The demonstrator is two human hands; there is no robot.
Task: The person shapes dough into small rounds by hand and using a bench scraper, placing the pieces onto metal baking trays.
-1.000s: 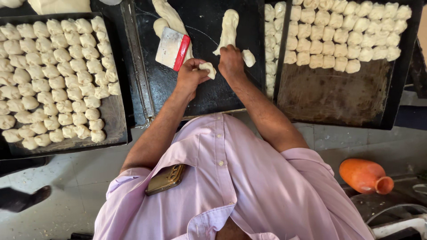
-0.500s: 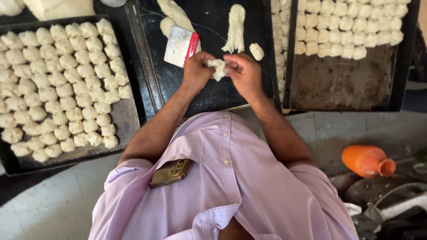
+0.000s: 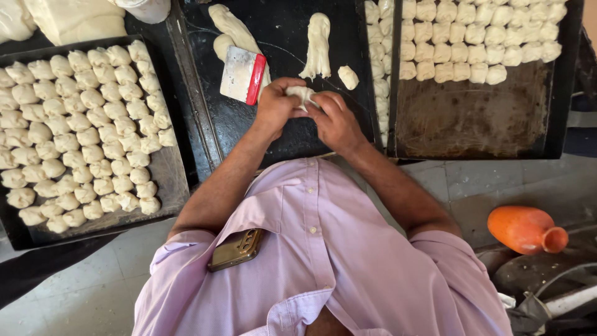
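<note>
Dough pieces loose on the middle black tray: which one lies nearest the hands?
The small dough lump, lying just beyond the right hand. The long dough strip and the pieces by the scraper lie farther off.

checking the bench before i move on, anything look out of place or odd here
One thing: an orange jug lies tipped on its side on the floor at right, nothing visibly spilled. Otherwise both hands hold a dough piece, and the trays look orderly.

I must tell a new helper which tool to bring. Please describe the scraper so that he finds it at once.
Look at the dark middle work surface between the two baking trays. Left of the hands lies the scraper, beside a long dough strip. Alone among soft dough pieces, it is a flat pale rectangle with a red edge.
</note>
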